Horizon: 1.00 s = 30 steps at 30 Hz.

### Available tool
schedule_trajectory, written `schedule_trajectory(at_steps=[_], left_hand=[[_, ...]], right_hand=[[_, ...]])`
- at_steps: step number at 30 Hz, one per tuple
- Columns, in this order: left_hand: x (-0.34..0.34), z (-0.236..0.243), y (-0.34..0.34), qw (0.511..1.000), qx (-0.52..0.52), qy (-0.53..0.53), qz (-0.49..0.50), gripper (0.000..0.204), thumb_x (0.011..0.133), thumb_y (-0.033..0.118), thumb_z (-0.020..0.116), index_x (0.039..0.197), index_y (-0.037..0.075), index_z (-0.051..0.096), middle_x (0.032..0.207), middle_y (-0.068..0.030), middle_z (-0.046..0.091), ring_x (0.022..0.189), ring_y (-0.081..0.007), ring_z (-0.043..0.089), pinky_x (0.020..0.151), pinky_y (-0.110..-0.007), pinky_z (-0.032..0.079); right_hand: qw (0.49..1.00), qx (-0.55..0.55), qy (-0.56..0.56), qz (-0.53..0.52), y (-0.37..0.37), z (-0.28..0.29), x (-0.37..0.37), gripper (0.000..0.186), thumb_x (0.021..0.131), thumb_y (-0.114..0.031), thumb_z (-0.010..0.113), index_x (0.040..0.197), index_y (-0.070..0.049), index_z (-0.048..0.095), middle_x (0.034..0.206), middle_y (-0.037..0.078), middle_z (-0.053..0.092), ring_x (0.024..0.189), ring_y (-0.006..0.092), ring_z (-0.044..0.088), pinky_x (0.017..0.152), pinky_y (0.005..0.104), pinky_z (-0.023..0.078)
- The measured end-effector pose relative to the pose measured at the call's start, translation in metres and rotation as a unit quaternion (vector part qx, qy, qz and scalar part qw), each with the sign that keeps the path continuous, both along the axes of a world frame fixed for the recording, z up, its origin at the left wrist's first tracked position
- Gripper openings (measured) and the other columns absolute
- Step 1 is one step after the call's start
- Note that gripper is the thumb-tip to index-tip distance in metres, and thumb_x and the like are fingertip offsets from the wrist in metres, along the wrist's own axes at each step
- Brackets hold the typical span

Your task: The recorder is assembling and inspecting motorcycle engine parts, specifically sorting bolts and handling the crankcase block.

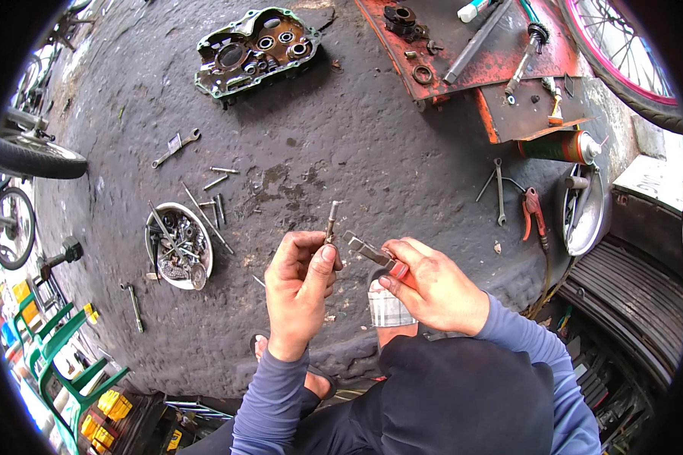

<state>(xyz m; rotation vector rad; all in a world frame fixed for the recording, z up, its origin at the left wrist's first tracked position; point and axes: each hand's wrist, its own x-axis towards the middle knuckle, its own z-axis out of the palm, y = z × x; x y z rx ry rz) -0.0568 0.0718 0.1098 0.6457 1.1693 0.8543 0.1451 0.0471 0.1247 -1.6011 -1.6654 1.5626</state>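
Note:
My left hand (302, 284) pinches a slim metal pin-like part (332, 216) between thumb and fingers, its tip pointing up and away from me. Close by on the right, my right hand (436, 288) is closed around a red-handled tool with a flat metal end (366, 249); its exact kind is hard to make out. The end of that tool points toward the pin, with a small gap between them. Both hands are held above the dark ground, in front of my knees.
A white bowl of small metal parts (210, 254) sits left, near loose bolts (215, 183) and a wrench (176, 148). An open engine case (258, 53) lies far off. At right are a red metal sheet (448, 57) with tools, a spray can (561, 146) and a red air gun (533, 212).

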Motion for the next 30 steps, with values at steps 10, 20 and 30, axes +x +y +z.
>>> schedule_trajectory(at_steps=[10, 20, 30], left_hand=[[0.007, 0.0, -0.005, 0.954, 0.171, 0.242, -0.05, 0.008, 0.092, 0.004, 0.066, 0.096, -0.001, 0.06, 0.077, -0.0023, 0.064, 0.064, -0.0046, 0.055, 0.055, -0.019, 0.041], [0.005, -0.001, -0.004, 0.92, 0.232, 0.307, -0.069, 0.005, 0.09, 0.0, 0.066, 0.091, -0.004, 0.064, 0.069, -0.0035, 0.064, 0.061, -0.0067, 0.057, 0.056, -0.021, 0.044], [0.003, -0.004, -0.005, 0.948, 0.194, 0.244, -0.065, 0.005, 0.09, 0.0, 0.066, 0.092, -0.003, 0.064, 0.068, -0.0019, 0.063, 0.06, -0.0052, 0.055, 0.054, -0.02, 0.042]], right_hand=[[0.998, 0.002, -0.045, 0.031, 0.003, 0.003, -0.001, 0.027, 0.086, -0.009, 0.064, 0.108, 0.002, 0.053, 0.096, 0.016, 0.058, 0.089, 0.036, 0.063, 0.076, 0.0429, 0.051], [0.999, 0.039, -0.021, 0.022, -0.003, -0.006, -0.001, 0.025, 0.085, -0.002, 0.063, 0.107, 0.003, 0.051, 0.089, 0.019, 0.055, 0.079, 0.0368, 0.061, 0.069, 0.0418, 0.049], [0.999, 0.04, -0.016, -0.006, -0.012, -0.021, -0.003, 0.023, 0.081, 0.003, 0.063, 0.101, 0.002, 0.051, 0.08, 0.019, 0.057, 0.073, 0.0388, 0.062, 0.064, 0.042, 0.049]])
